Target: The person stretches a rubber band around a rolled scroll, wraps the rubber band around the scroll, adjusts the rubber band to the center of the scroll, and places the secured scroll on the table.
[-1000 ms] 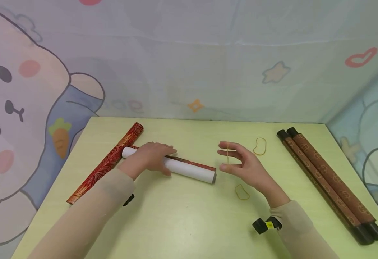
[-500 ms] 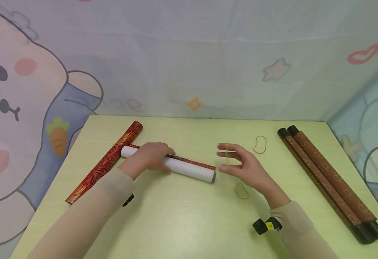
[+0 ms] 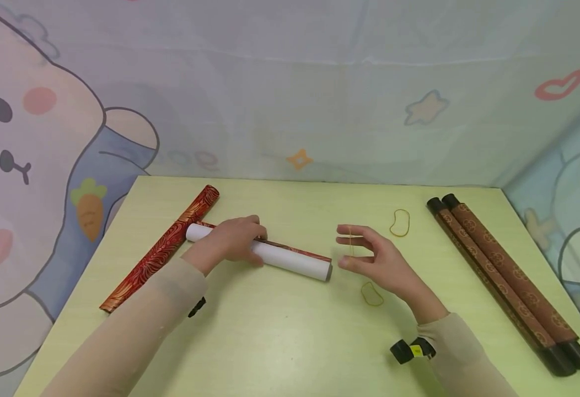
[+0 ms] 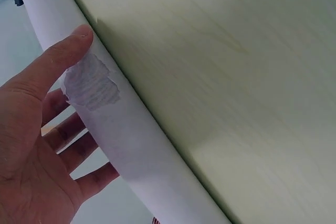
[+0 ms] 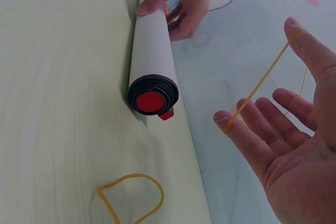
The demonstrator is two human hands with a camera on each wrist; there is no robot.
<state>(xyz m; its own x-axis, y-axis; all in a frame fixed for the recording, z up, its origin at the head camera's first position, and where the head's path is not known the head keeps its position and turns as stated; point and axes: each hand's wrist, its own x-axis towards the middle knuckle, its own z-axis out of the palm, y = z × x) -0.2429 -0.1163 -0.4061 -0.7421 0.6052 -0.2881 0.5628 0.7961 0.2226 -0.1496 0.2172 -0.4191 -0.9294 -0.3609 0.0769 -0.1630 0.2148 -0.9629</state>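
A cloth backdrop (image 3: pixel 270 99), printed with a cartoon animal, a carrot and stars, fills the rear of my head view, behind the pale table (image 3: pixel 290 331). On the table's right side I see two brown patterned rolls (image 3: pixel 513 270) with black ends, lying side by side on a slant. A red and gold roll (image 3: pixel 166 245) slants across the left side. Between them, nearer the red one, lies the white roll (image 3: pixel 295 263), its left end right by the red and gold roll; I cannot tell whether they touch. My left wrist view shows a torn patch (image 4: pixel 92 82) on its surface. The left hand (image 3: pixel 232 240) holds this roll, its grip pinching it between thumb and fingers. The right hand (image 3: pixel 379 256) is just beyond the roll's right end, its grip spread, with a yellow rubber band (image 5: pixel 259 84) stretched between thumb and fingers. Two loose rubber bands (image 3: pixel 409 221) lie near that hand.
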